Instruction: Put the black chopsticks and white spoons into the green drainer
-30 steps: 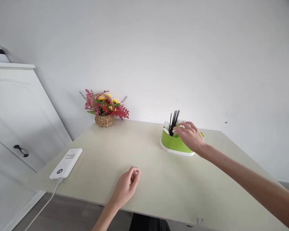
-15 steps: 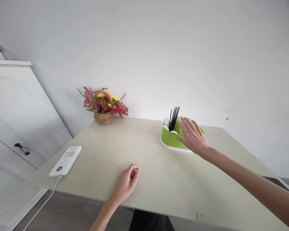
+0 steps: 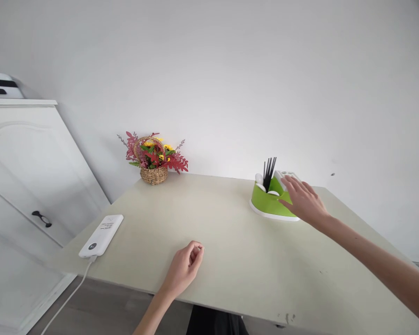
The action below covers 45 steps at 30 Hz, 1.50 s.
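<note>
A green holder with a white base stands toward the back right of the table. Several black chopsticks rise from it, with white rounded spoons beside them and a white slotted part on its right side. My right hand reaches over that side, palm down, fingers stretched and thumb apart at the holder's front. Its fingertips overlap the white part; whether they touch it is hidden. My left hand rests in a loose fist near the table's front edge, nothing visible in it.
A wicker basket of artificial flowers stands at the back left by the wall. On the left of the table lies a white power bank with a cable running over the edge. A white cabinet borders the left side.
The green holder has shifted to the right along the table, and my right hand has moved right with it. My left hand stays in place. The camera view has turned slightly.
</note>
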Available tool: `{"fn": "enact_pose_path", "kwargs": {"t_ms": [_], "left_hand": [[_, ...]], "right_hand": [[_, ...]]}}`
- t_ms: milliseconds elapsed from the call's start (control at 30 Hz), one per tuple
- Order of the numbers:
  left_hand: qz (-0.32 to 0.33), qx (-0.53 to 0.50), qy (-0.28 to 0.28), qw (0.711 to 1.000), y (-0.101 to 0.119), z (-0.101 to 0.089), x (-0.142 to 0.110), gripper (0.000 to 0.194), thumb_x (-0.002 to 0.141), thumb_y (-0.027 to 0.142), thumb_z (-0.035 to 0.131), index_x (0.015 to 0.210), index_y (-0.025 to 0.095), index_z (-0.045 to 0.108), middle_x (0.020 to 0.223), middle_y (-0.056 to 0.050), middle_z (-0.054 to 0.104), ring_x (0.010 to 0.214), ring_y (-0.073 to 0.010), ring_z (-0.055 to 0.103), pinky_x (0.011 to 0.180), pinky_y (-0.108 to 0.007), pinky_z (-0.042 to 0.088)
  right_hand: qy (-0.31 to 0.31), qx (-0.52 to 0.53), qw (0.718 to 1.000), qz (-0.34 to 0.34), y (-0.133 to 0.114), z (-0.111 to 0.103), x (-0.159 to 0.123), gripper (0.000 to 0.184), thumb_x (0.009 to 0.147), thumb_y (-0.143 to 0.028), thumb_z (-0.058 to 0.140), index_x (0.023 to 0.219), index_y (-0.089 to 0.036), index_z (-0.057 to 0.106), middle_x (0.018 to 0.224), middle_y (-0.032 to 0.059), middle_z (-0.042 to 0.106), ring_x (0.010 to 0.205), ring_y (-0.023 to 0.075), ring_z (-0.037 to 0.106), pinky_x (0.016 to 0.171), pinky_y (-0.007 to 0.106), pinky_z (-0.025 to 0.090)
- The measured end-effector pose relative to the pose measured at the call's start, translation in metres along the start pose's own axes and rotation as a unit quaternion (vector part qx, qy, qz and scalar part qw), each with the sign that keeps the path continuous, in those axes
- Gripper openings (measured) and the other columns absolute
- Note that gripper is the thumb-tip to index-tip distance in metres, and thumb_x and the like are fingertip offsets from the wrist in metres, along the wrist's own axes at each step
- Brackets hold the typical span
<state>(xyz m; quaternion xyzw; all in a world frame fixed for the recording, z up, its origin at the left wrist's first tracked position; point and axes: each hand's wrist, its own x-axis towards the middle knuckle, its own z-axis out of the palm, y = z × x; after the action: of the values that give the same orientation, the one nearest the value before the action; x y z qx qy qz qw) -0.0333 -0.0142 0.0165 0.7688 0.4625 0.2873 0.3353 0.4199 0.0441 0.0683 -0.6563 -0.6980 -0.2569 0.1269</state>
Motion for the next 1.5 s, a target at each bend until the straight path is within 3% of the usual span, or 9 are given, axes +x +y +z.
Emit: {"fn": "enact_pose_path", "kwargs": {"t_ms": [367,533,700,833,933,1000,1167,1300,1500], "left_hand": [[-0.022,-0.026,-0.015,0.999,0.002,0.002,0.001,0.031,0.105,0.049,0.045,0.099,0.022,0.06,0.069,0.003,0.051,0.06,-0.0135,0.046,0.056,-0.024,0.036],[-0.038,-0.025,-0.006,0.999,0.003,0.002,0.002,0.032,0.105,0.05,0.046,0.099,0.023,0.061,0.068,0.004,0.049,0.06,-0.0134,0.045,0.056,-0.023,0.036],[-0.04,-0.021,0.002,0.999,0.005,0.003,0.002,0.032,0.105,0.049,0.046,0.099,0.022,0.062,0.068,0.003,0.051,0.06,-0.014,0.047,0.056,-0.023,0.036],[-0.038,-0.016,0.007,0.999,0.006,0.003,0.003,0.033,0.104,0.05,0.046,0.099,0.022,0.063,0.068,0.003,0.052,0.06,-0.0142,0.048,0.056,-0.024,0.037],[-0.038,-0.017,0.003,0.999,0.005,0.003,0.003,0.034,0.104,0.051,0.046,0.099,0.022,0.062,0.069,0.003,0.052,0.061,-0.0143,0.048,0.057,-0.024,0.037],[-0.036,-0.017,0.001,0.999,0.005,0.003,0.002,0.034,0.104,0.052,0.046,0.099,0.022,0.062,0.07,0.003,0.051,0.062,-0.0144,0.047,0.057,-0.024,0.036],[-0.024,-0.014,-0.004,1.0,0.004,0.002,0.002,0.035,0.104,0.053,0.046,0.099,0.023,0.062,0.07,0.003,0.05,0.063,-0.0147,0.047,0.058,-0.024,0.036],[-0.019,-0.006,0.006,1.0,0.003,0.002,0.003,0.034,0.103,0.053,0.047,0.098,0.022,0.062,0.07,0.003,0.052,0.063,-0.0148,0.048,0.058,-0.024,0.038],[-0.009,-0.003,0.029,1.0,0.001,0.004,0.0,0.036,0.103,0.053,0.046,0.097,0.022,0.063,0.07,0.002,0.054,0.063,-0.0148,0.051,0.058,-0.024,0.04]], "right_hand": [[-0.034,-0.009,0.996,0.087,0.111,0.016,-0.023,0.077,0.097,-0.056,0.045,0.158,-0.011,0.035,0.164,0.0157,0.04,0.148,0.0299,0.034,0.116,0.041,0.031],[-0.085,-0.018,0.991,0.102,0.138,0.026,-0.026,0.089,0.093,-0.066,0.049,0.161,-0.01,0.031,0.166,0.0163,0.036,0.147,0.0303,0.032,0.11,0.043,0.034],[-0.08,-0.019,0.993,0.081,0.146,0.03,-0.024,0.088,0.098,-0.068,0.04,0.159,-0.005,0.033,0.169,0.0185,0.031,0.153,0.0263,0.023,0.116,0.041,0.027],[-0.034,0.025,0.995,0.086,0.118,0.019,-0.037,0.088,0.1,-0.067,0.038,0.161,-0.003,0.03,0.172,0.0182,0.023,0.16,0.0285,0.009,0.125,0.044,0.019],[0.049,0.06,0.991,0.113,0.068,0.012,-0.067,0.083,0.102,-0.06,0.04,0.165,-0.009,0.023,0.174,0.0161,0.015,0.161,0.0296,0.006,0.129,0.048,0.012],[0.078,0.083,0.986,0.125,0.032,0.014,-0.095,0.073,0.105,-0.051,0.038,0.165,-0.014,0.021,0.174,0.0139,0.018,0.161,0.0281,0.01,0.13,0.05,0.014],[0.019,0.153,0.982,0.11,-0.023,0.031,-0.158,0.071,0.105,-0.053,0.037,0.166,-0.021,0.021,0.173,0.0104,0.024,0.159,0.0304,0.019,0.126,0.055,0.027],[-0.055,0.184,0.97,0.149,-0.035,0.045,-0.183,0.072,0.104,-0.058,0.034,0.166,-0.022,0.022,0.172,0.0088,0.027,0.16,0.0301,0.018,0.126,0.055,0.028],[-0.11,0.186,0.949,0.23,-0.042,0.065,-0.197,0.078,0.103,-0.064,0.025,0.161,-0.013,0.037,0.169,0.0086,0.034,0.159,0.028,0.021,0.129,0.052,0.022]]}}
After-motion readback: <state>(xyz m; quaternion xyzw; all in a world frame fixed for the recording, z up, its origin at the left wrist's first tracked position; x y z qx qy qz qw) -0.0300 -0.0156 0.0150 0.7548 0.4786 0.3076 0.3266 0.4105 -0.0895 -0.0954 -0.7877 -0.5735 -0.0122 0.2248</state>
